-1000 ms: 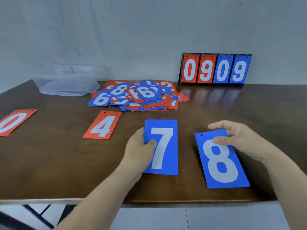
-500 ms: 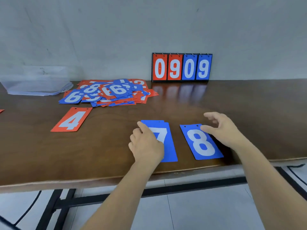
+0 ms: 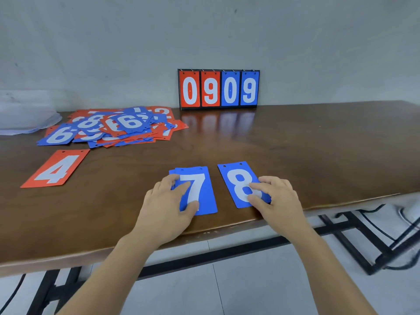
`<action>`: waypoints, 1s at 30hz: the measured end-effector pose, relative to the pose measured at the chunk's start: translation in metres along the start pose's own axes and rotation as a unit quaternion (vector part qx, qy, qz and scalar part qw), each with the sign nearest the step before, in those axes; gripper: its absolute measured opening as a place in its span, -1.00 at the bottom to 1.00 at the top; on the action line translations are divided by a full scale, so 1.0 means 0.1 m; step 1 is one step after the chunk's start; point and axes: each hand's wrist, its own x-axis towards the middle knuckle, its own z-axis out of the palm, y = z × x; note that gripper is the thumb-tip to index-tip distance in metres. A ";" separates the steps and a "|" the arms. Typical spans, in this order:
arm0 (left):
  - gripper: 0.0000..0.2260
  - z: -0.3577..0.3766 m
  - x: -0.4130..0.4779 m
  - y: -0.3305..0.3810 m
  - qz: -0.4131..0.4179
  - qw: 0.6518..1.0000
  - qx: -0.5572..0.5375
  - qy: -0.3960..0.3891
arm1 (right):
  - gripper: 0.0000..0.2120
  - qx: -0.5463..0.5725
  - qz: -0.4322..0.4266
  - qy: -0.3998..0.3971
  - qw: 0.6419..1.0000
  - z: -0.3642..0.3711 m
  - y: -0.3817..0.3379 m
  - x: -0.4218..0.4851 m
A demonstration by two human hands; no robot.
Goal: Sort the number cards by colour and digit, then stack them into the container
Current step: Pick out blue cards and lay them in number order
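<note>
Two blue 7 cards (image 3: 200, 189) lie stacked, slightly offset, near the table's front edge. My left hand (image 3: 166, 205) grips them at their left side, index finger and thumb on the top card's face. Just to the right lies a blue 8 card (image 3: 236, 185). My right hand (image 3: 275, 201) holds its right edge with bent fingers, fingertips and thumb on the digit. A red 4 card (image 3: 56, 169) lies alone at the left. A mixed pile of red and blue cards (image 3: 109, 128) sits behind it. The clear plastic container (image 3: 22, 114) stands at the far left.
A flip scoreboard (image 3: 218, 88) reading 0909 stands against the wall at the back. The brown wooden table (image 3: 318, 151) runs right, its front edge just under my hands. Black frame bars and cables (image 3: 386, 242) show below at the right.
The camera view has shifted. My right hand has come down from beside the 8 card onto its face. My left hand has uncovered the 7 and now sits at the stack's left side.
</note>
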 end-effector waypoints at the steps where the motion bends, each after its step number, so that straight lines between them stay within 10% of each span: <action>1: -0.49 0.02 0.01 0.01 -0.005 1.000 0.009 0.008 | -0.73 0.003 0.002 0.000 1.000 0.00 0.00 0.00; 30: -0.58 0.11 -0.03 0.13 -0.005 1.000 0.003 0.013 | -0.72 0.018 0.034 0.015 0.999 -0.01 -0.04 0.00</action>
